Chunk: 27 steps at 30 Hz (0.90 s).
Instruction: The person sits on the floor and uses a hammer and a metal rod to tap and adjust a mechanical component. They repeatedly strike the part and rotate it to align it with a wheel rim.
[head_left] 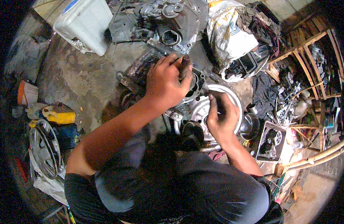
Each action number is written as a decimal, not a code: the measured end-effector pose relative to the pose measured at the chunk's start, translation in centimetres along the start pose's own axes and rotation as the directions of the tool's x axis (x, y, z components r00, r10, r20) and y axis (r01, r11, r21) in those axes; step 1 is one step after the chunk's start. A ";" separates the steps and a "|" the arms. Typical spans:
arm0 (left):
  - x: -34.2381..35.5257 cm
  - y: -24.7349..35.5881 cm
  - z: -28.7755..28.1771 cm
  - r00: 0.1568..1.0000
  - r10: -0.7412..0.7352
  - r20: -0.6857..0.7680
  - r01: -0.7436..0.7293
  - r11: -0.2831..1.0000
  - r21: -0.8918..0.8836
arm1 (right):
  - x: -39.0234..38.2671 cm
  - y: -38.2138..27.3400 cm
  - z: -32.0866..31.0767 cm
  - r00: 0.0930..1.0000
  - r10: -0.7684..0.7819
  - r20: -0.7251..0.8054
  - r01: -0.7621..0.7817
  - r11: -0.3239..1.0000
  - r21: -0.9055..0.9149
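Note:
My left hand [166,82] is closed around a dark, short cylindrical bar [185,64] whose rounded end sticks up between thumb and fingers. Beneath that hand lies a greasy metal engine casing [196,84] with round openings, partly covered by the hand. To its right, my right hand [225,118] curls, its thumb and fingertips brought close together by the casing's edge; what they hold, if anything, is too small to make out. Below and behind this hand shows a silver wheel rim [236,98]. A dark round part [193,131] sits between the rim and my body.
A larger gearbox housing [187,26] lies ahead, beside a white plastic container [86,28]. A stained white sack [231,41] stands at the far right. Grey bin with metal parts [271,143] and wooden racks [310,59] are rightward; wheel covers [45,149] and a yellow jug [60,114] are leftward.

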<state>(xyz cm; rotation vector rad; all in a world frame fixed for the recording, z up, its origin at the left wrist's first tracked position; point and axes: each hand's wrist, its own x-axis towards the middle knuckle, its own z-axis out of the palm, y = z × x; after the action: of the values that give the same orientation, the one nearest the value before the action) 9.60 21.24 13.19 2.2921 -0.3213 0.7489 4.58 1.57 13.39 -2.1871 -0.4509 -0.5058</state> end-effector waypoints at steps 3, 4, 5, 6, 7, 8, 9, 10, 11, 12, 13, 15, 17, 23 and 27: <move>0.0 -0.1 0.1 0.999 -0.033 0.031 0.033 0.999 -0.002 | -1.5 0.1 0.5 0.999 -0.021 0.039 0.019 0.998 0.061; 0.0 -0.1 0.1 1.000 -0.021 0.014 0.021 1.000 -0.003 | -1.3 0.1 0.8 0.996 -0.093 0.003 0.092 0.989 0.116; 0.0 -0.1 0.1 1.000 -0.009 -0.004 0.009 1.000 -0.003 | -0.9 -0.1 0.4 0.998 -0.065 0.017 0.063 0.995 0.074; -0.1 -0.1 0.1 1.000 0.002 -0.021 -0.002 1.000 -0.005 | -0.2 -0.4 -0.1 0.999 -0.036 0.031 0.035 0.999 0.031; -0.1 -0.1 0.1 1.000 -0.002 -0.014 0.002 1.000 -0.003 | 0.2 -0.3 0.0 0.999 0.043 0.017 -0.045 0.994 0.101; -0.1 -0.1 0.0 1.000 -0.006 -0.007 0.006 1.000 -0.001 | -0.1 -0.3 0.2 0.999 -0.002 0.038 -0.001 0.997 0.078; 0.0 0.0 -0.1 1.000 -0.006 0.002 0.006 1.000 0.000 | -0.5 -0.1 0.5 0.997 -0.045 0.055 0.042 0.998 0.056; 0.0 -0.1 0.0 1.000 -0.007 0.004 0.007 1.000 -0.002 | -0.9 -0.2 0.8 0.993 -0.088 0.074 0.086 0.996 0.035; -0.1 -0.2 0.1 1.000 -0.008 0.006 0.008 1.000 -0.005 | -1.2 -0.7 0.9 0.980 -0.172 0.098 0.164 0.982 0.090; -0.1 -0.2 0.1 1.000 -0.011 0.006 0.011 1.000 -0.005 | -1.4 -1.5 1.3 0.988 -0.116 0.104 0.099 0.983 0.155; -0.1 -0.2 0.0 1.000 -0.005 -0.002 0.005 1.000 -0.010 | -1.2 -1.1 1.1 0.991 -0.093 0.097 0.083 0.992 0.095; 0.0 -0.1 0.0 1.000 0.005 -0.015 -0.005 1.000 -0.023 | 0.0 -0.5 1.1 0.999 0.021 0.031 -0.024 0.995 0.093; 0.0 -0.2 0.1 1.000 -0.004 0.024 0.005 0.999 -0.044 | -0.5 -0.5 1.2 0.998 -0.034 0.051 0.029 0.996 0.087; -0.5 -1.7 -0.5 0.989 -0.060 0.139 0.095 0.960 -0.262 | -0.3 -0.4 1.2 0.997 0.047 0.055 -0.051 0.996 0.067; -0.4 -2.4 0.0 0.987 -0.052 0.152 0.099 0.940 -0.325 | -1.8 -1.3 1.6 0.990 -0.120 0.071 0.108 0.981 0.160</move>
<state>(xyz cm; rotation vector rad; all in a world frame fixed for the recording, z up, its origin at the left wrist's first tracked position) 10.31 22.99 11.61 2.0262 -0.3906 0.4539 2.75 3.35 12.47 -2.0445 -0.6414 -0.4302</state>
